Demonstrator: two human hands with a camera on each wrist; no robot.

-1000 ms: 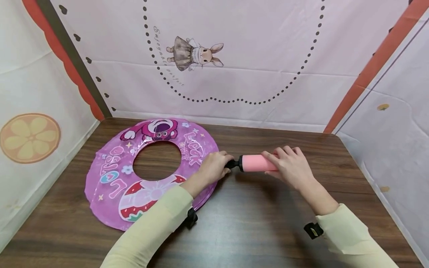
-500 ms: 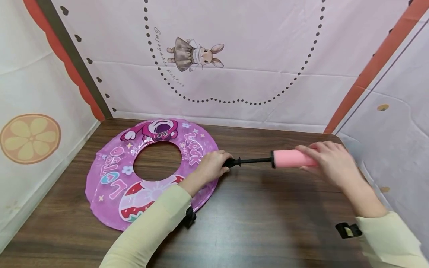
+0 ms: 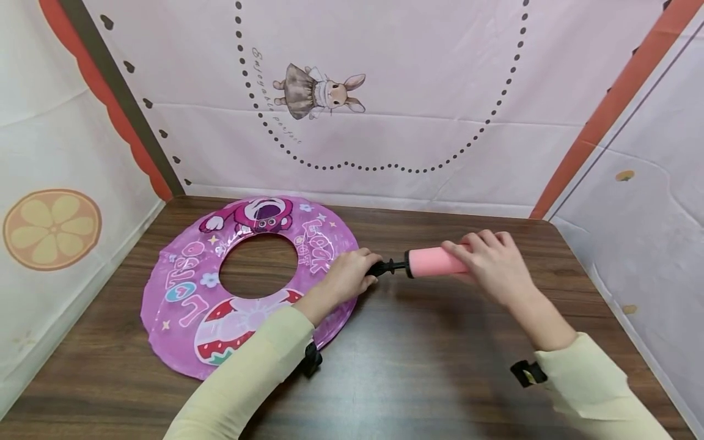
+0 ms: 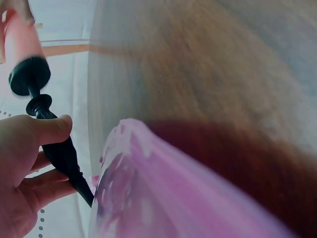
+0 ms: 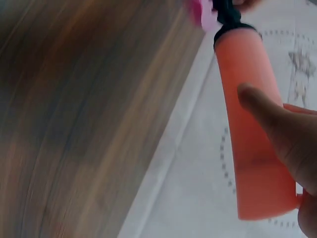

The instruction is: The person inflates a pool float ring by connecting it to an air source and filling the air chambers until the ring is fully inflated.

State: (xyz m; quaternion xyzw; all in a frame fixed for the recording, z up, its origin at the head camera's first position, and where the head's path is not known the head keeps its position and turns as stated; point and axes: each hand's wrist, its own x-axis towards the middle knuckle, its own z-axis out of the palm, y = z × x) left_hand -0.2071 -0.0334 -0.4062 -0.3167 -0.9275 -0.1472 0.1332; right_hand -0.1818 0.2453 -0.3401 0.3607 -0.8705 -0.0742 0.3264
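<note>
A pink hand pump (image 3: 437, 261) with a black end cap lies sideways in the air over the table. My right hand (image 3: 497, 266) grips its pink barrel, thumb along the side in the right wrist view. The left hand (image 3: 348, 276) pinches the pump's black nozzle end (image 4: 62, 153) between thumb and fingers. A short stretch of black rod shows between that end and the cap. To the left lies a purple swim ring (image 3: 181, 330), partly filled and wrinkled at its edge. The black tip reaches the ring's edge in the left wrist view.
The brown wooden table (image 3: 396, 379) carries the ring on its left side. A printed pale cloth (image 3: 418, 73) with a rabbit picture rises behind it, and similar cloth walls stand at both sides.
The right hand drew the pink barrel away to the right, exposing a long black rod, then pushed it back left, leaving a short stretch. The left hand stayed in place.
</note>
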